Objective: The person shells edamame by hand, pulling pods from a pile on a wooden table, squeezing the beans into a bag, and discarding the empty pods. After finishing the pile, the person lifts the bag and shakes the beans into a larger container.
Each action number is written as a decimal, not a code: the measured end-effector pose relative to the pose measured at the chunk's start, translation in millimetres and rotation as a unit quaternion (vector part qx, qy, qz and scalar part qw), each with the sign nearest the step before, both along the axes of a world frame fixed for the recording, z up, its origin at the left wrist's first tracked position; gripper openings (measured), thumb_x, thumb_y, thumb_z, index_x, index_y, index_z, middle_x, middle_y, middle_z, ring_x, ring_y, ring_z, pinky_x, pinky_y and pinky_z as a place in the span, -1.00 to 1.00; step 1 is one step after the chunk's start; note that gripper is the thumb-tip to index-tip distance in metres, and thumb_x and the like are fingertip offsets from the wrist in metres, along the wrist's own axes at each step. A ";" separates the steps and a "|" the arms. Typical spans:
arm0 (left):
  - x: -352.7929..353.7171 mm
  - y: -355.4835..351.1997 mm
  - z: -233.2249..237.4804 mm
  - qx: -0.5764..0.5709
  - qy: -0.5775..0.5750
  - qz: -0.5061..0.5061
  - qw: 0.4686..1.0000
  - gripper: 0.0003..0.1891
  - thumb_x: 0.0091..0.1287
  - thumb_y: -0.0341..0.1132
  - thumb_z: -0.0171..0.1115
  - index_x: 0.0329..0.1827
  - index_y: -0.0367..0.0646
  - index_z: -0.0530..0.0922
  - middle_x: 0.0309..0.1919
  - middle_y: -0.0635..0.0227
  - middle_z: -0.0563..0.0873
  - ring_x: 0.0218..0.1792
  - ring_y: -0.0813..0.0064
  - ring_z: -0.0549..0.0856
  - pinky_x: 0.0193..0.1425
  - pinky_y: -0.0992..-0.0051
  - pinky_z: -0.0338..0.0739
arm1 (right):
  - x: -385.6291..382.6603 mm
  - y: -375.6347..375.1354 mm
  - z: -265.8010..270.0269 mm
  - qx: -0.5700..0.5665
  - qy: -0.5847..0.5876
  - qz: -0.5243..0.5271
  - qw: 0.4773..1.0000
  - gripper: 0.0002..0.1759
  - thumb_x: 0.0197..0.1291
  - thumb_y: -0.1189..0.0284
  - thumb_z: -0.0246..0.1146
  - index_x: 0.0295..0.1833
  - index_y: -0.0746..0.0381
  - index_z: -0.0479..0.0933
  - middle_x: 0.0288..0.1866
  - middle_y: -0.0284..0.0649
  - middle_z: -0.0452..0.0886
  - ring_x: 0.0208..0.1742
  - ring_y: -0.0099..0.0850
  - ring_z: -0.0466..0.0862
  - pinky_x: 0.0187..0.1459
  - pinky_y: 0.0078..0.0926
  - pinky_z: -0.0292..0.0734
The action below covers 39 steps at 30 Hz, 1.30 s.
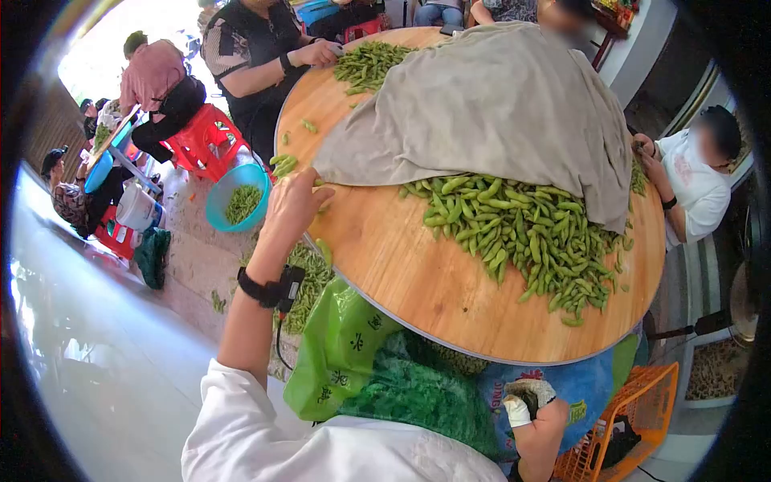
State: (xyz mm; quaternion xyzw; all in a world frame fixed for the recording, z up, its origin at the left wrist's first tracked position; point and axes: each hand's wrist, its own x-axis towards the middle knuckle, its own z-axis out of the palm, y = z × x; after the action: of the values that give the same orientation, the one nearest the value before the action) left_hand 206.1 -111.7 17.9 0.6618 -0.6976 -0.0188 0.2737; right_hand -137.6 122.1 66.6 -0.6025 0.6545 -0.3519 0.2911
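Note:
A grey cloth (482,104) covers much of a heap of green pods (514,229) on the round wooden table (401,281). At the table's left edge, my left hand (295,201) pinches the cloth's left corner, with the thumb apart from the bent fingers. Loose pods lie beside it. My right hand (540,414) is low, below the table's front edge, over a blue bag. Its fingers are curled, with white material around them and something dark between them that I cannot make out.
Green bags (341,353) and an orange crate (642,418) stand below the table. A turquoise basin (238,198) of pods sits on the floor at left, near a red stool (205,145). One person's hands (321,55) are at the table's far left; another person (695,177) sits at right.

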 end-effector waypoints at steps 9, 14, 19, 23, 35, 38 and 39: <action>-6.6 -6.4 -7.5 0.072 -0.101 0.039 0.992 -0.73 0.08 -0.23 0.29 -0.37 -0.31 0.55 -0.40 0.01 0.64 -0.31 0.09 0.65 -0.22 0.26 0.50 | -1.2 1.3 -9.1 -0.007 -0.047 -0.008 0.999 -0.86 -0.02 0.50 0.29 -0.37 0.36 0.54 -0.50 -0.17 0.60 -0.51 -0.37 0.56 -0.39 -0.51 0.44; -73.8 70.7 24.3 0.165 0.255 -0.212 0.929 -0.88 0.16 -0.42 0.23 -0.26 -0.23 0.55 -0.46 0.32 0.60 -0.38 0.53 0.58 -0.30 0.54 0.43 | -10.8 1.3 -9.3 -0.006 -0.026 0.005 1.000 -0.85 0.02 0.46 0.29 -0.31 0.33 0.55 -0.45 -0.12 0.63 -0.42 -0.29 0.65 -0.32 -0.45 0.49; -137.5 138.9 4.4 0.209 0.311 -0.396 0.839 -0.78 0.15 -0.48 0.24 -0.12 -0.20 0.55 -0.40 0.24 0.59 -0.37 0.33 0.61 -0.27 0.49 0.50 | -4.9 -0.2 -2.9 -0.041 -0.009 -0.005 0.999 -0.86 0.01 0.48 0.30 -0.33 0.33 0.56 -0.45 -0.13 0.63 -0.43 -0.28 0.64 -0.33 -0.45 0.48; -108.3 117.3 -1.3 0.040 0.110 -0.265 0.957 -0.69 0.08 -0.48 0.21 -0.08 -0.04 0.52 -0.45 0.19 0.48 -0.45 0.17 0.56 -0.36 0.35 0.50 | -10.4 2.3 -4.1 -0.032 -0.011 -0.008 0.999 -0.86 0.00 0.48 0.30 -0.33 0.33 0.55 -0.46 -0.12 0.63 -0.43 -0.28 0.64 -0.34 -0.45 0.49; 10.1 51.3 26.3 0.031 -0.200 -0.051 0.978 -0.69 0.08 -0.22 0.30 -0.14 -0.15 0.59 -0.30 0.10 0.57 -0.16 0.07 0.51 -0.10 0.23 0.44 | -13.3 1.1 -10.4 -0.030 -0.029 -0.021 0.999 -0.85 -0.04 0.48 0.30 -0.39 0.35 0.55 -0.50 -0.15 0.60 -0.51 -0.35 0.58 -0.40 -0.50 0.44; -40.4 20.7 17.8 0.043 -0.039 -0.182 0.982 -0.74 0.08 -0.26 0.30 -0.21 -0.20 0.58 -0.33 0.09 0.58 -0.22 0.07 0.56 -0.16 0.22 0.44 | -11.4 -4.4 -4.7 -0.021 -0.006 0.025 0.999 -0.83 -0.01 0.44 0.31 -0.31 0.31 0.56 -0.44 -0.08 0.63 -0.41 -0.19 0.66 -0.35 -0.42 0.51; -59.5 8.6 13.2 0.033 -0.047 -0.191 0.980 -0.75 0.08 -0.26 0.30 -0.23 -0.21 0.58 -0.36 0.08 0.58 -0.27 0.05 0.57 -0.19 0.23 0.45 | -9.2 -4.7 -2.5 -0.016 -0.012 0.025 0.999 -0.83 -0.01 0.44 0.31 -0.31 0.31 0.56 -0.44 -0.08 0.63 -0.41 -0.19 0.66 -0.35 -0.42 0.51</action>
State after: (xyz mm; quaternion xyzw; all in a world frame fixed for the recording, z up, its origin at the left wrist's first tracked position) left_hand 146.6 -103.1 31.1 0.5252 -0.8222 -0.0631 0.2099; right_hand -146.8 117.4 64.1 -0.6195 0.6297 -0.3622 0.2977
